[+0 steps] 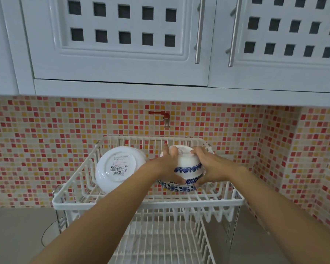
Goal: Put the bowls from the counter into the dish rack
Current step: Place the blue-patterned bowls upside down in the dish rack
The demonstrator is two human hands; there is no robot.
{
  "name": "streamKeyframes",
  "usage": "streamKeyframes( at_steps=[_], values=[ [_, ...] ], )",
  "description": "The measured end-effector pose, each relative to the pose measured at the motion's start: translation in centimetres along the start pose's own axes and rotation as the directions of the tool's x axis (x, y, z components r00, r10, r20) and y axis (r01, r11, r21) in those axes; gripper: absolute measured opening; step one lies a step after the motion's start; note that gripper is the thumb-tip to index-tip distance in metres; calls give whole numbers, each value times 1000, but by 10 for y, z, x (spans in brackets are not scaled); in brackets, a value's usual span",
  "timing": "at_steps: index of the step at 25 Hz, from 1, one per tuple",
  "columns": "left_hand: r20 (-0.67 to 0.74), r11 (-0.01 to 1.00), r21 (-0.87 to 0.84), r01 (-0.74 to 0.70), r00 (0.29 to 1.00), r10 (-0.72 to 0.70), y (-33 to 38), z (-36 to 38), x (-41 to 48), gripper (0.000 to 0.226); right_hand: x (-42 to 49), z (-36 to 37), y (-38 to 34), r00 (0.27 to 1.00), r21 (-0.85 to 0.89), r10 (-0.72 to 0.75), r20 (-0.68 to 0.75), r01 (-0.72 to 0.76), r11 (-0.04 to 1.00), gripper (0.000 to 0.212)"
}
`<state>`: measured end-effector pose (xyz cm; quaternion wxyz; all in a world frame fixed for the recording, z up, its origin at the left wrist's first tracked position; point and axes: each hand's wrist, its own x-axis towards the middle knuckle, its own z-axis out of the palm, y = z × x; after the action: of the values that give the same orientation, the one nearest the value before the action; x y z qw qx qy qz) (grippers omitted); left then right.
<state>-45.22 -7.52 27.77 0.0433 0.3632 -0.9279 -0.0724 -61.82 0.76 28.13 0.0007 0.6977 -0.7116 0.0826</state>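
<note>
We see a white wire dish rack (149,203) standing on the grey worktop (17,235). On its top shelf sit a plain white bowl (118,168), tipped up, and blue-patterned bowls (187,174) upside down.

- We count two hands at centre frame: the left hand (169,161) and the right hand (208,164).
- We count two blue-patterned bowls between them, the upper bowl (187,161) stacked upside down on the lower bowl (179,185).
- We count one plain white bowl (118,168) left of centre.
- We see one white wire dish rack (149,203) with two tiers.
- We count two metal cabinet handles, one (199,29) and another (234,31), in the upper right.
- We see one red tap (163,116) at centre.
</note>
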Motion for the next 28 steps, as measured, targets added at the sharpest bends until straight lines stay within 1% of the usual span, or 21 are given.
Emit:
streamKeyframes(
  at_steps=[2,4,5,6,8,9,10,13,15,18,21,24,26,28],
  values=[
    [15,1000,21,11,1000,-11,3,-5,-5,90,-2,-3,-2,998,39,23,51,-25,999,110],
    [-12,999,36,9,1000,-8,1,-15,-11,93,-2,-11,-8,997,124,54,52,-61,990,106],
    [-57,999,45,2,998,1,-1,-22,-17,90,-1,-16,-14,998,154,69,3,-69,986,98],
    [-121,999,50,-10,993,16,-5,-30,-23,84,0,-23,-23,993,156,85,-83,-71,985,88],
    [-244,999,47,-22,969,33,-23,-47,-39,73,2,-35,-54,956,110,71,-283,-41,993,68],
    [-285,999,43,-18,958,29,-36,-55,-47,70,5,-38,-74,937,89,46,-347,-16,996,63],
    [-316,999,36,-8,949,19,-52,-61,-55,69,7,-38,-96,927,79,15,-375,16,997,61],
    [-365,998,-19,67,928,-69,-114,-75,-88,66,27,-23,-168,927,93,-81,-366,123,988,62],
    [-355,988,-57,141,922,-152,-162,-79,-112,64,46,-7,-216,933,146,-107,-343,166,975,61],
    [-309,961,-100,257,910,-275,-233,-79,-145,62,76,18,-288,937,211,-99,-334,177,961,58],
    [-285,924,-60,379,880,-380,-298,-80,-178,59,108,41,-364,928,239,-50,-369,147,960,57],
    [-246,882,-104,460,847,-471,-353,-68,-199,59,143,65,-418,928,301,54,-368,64,951,57],
    [-203,869,-115,482,845,-495,-383,-52,-205,61,165,93,-433,941,345,149,-304,-37,938,59],
    [-125,864,-135,485,857,-500,-403,-29,-207,62,180,131,-436,949,366,235,-210,-146,919,62]
  ],
)
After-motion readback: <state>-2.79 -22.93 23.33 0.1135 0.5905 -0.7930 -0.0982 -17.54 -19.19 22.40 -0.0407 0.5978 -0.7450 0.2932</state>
